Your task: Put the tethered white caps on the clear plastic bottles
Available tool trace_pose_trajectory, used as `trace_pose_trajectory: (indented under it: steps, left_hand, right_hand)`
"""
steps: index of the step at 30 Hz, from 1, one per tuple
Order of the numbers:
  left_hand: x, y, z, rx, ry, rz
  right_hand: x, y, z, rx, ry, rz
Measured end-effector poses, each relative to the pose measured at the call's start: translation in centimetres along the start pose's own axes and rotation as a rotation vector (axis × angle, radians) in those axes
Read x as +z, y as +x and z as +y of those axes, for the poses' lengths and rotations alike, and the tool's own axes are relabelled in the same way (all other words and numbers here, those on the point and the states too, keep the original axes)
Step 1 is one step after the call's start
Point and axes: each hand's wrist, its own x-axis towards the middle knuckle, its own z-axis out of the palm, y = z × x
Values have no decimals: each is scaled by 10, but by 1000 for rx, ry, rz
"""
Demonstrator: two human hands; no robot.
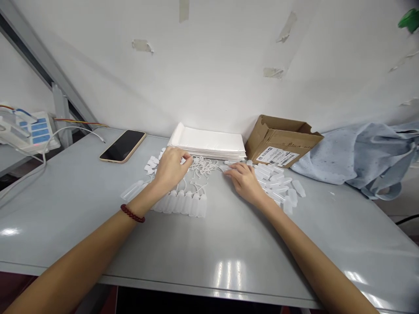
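Note:
My left hand (172, 165) is closed, its fingers curled down over small white pieces (152, 163); whatever lies between the fingertips is hidden. To its right is a tangle of thin white cords (204, 165). My right hand (244, 179) pinches the end of a white cord (220, 167) at the tangle's right side. A row of translucent white sleeves (188, 204) with cords at their tops lies below my left hand, partly covered by the forearm. Beside my right hand is a loose heap of similar flat translucent sleeves (276, 183).
Behind the hands lies a stack of white envelopes (209, 141). An open cardboard box (278, 139) stands at its right, next to light blue cloth (356, 152). A phone (123, 146) and a white cable (70, 127) lie at the left on the grey table (203, 253).

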Motion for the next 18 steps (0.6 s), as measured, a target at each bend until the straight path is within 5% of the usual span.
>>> trace_pose_trajectory:
  steps: [8, 11, 14, 18]
  left_hand:
    - [-11, -1, 5, -192, -337, 206]
    - [-12, -1, 4, -192, -364, 163]
    - [-12, -2, 3, -166, -293, 78]
    - [-10, -4, 2, -138, -389, 132]
  right_hand:
    - [-22, -13, -12, 122, 104, 280]
    - [-30, -19, -19, 181, 157, 374]
    - [-36, -21, -28, 243, 211, 364]
    - [-40, -22, -39, 308, 356, 306]
